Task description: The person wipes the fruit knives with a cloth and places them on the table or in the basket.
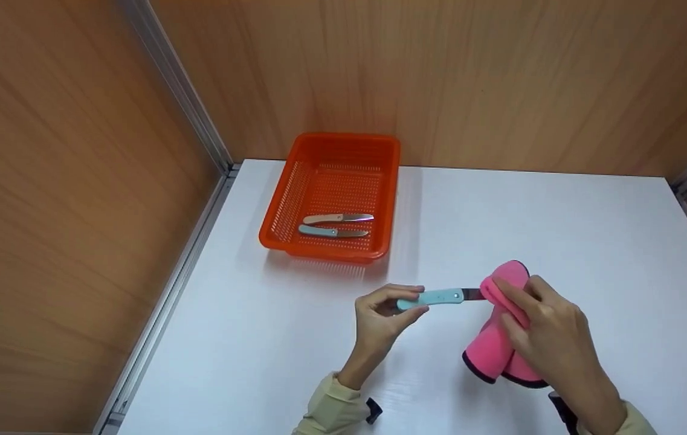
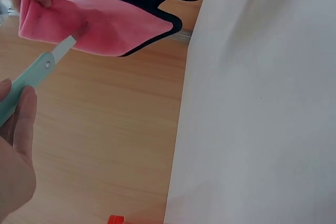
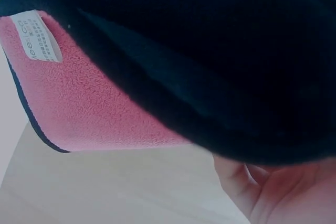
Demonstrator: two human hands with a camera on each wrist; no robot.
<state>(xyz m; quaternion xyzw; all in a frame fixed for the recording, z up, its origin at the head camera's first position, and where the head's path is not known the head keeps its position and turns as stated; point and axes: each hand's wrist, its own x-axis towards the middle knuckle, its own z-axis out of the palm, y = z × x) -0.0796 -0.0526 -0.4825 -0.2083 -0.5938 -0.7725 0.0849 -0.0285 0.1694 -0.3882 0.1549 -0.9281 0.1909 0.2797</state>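
Observation:
My left hand (image 1: 381, 317) pinches the light-blue handle of a small folding knife (image 1: 440, 297), its blade pointing right. In the left wrist view the knife (image 2: 31, 80) shows a short stretch of blade in front of the cloth. My right hand (image 1: 551, 329) holds a pink cloth (image 1: 491, 347) with dark edging, folded over the blade's tip end, which it hides in the head view. A white printed label (image 3: 37, 36) is sewn to the cloth's edge in the right wrist view. The lower part of the cloth hangs loose beneath the right hand.
An orange perforated basket (image 1: 272, 226) stands at the back left of the white table (image 1: 530, 223). Inside lie a beige-handled knife (image 1: 322, 219) and a blue-handled knife (image 1: 318, 231), both with blades out. Wooden panels (image 1: 440, 78) wall the table at the back and sides.

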